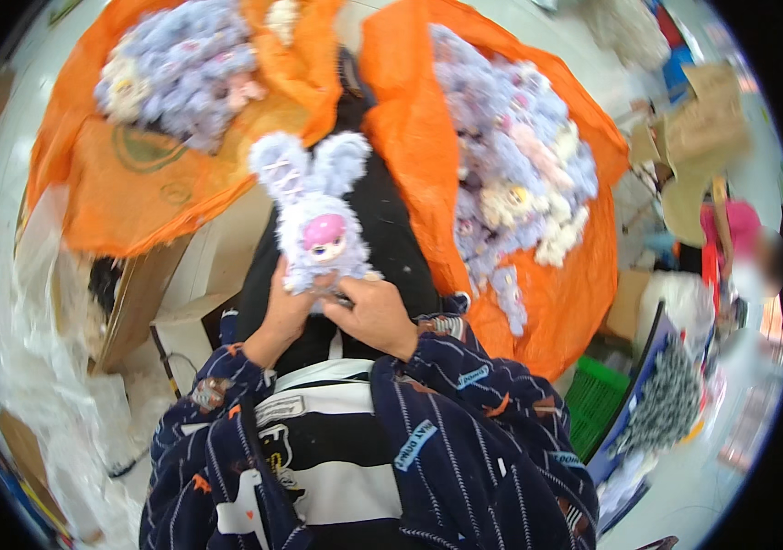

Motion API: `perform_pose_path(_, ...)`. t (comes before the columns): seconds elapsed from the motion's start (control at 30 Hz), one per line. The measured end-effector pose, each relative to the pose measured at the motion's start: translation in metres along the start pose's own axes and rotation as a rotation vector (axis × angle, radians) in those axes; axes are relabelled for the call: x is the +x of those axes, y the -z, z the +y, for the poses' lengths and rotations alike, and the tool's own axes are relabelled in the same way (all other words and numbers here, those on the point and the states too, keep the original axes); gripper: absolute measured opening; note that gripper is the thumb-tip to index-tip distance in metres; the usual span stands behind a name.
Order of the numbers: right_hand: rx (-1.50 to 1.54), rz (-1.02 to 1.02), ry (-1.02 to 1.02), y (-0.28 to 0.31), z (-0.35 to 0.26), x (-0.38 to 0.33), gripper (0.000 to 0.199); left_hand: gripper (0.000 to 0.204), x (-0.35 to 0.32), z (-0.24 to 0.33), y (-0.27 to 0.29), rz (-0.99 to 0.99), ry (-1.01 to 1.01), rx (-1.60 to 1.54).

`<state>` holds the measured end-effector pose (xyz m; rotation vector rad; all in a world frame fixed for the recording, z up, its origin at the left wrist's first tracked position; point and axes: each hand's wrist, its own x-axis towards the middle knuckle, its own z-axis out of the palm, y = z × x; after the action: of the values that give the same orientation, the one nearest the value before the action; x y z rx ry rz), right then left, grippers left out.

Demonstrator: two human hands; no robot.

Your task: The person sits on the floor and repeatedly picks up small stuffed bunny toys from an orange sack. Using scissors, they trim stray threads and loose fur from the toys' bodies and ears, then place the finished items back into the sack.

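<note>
Over my lap I hold a fluffy lavender plush doll (314, 220) with long bunny ears, a pink patch above its face, and crossed lacing on one ear. My left hand (283, 307) is closed around the doll's lower left side. At its lower right, the fingers of my right hand (375, 310) are bent together and pressed against the bottom of the doll. Whether a small item sits between those fingertips is hidden. The doll's ears point away from me, its face turned up.
Orange sacks lie open on both sides: the left sack (89, 206) and right sack (584, 312) bear heaps of lavender, cream and pink plush dolls. Clear plastic sheeting (34, 367) and a cardboard box (194, 330) are left. A green crate (596, 399) stands right; a person (735, 229) is farther off.
</note>
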<state>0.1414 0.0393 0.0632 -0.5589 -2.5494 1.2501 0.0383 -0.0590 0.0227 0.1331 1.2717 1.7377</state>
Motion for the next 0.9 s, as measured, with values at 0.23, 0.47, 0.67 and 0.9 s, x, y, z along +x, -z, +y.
perform_pose_path(0.23,0.387,0.277,-0.337,0.077,0.043,0.0,0.023,0.048,0.078,0.102,0.062,0.138,-0.187,-0.153)
perform_pose_path(0.47,0.334,0.64,-0.978,0.113,0.259,-0.056,0.035,0.031,0.126,0.158,0.073,0.16,-0.539,-0.172)
perform_pose_path(0.67,0.218,0.507,-1.157,0.044,0.366,-0.099,0.035,0.004,0.087,0.019,0.027,0.188,-0.449,1.017)
perform_pose_path(0.9,0.121,0.41,-1.249,-0.005,0.414,-0.096,0.03,0.016,0.098,0.012,-0.011,-0.227,-0.708,1.382)
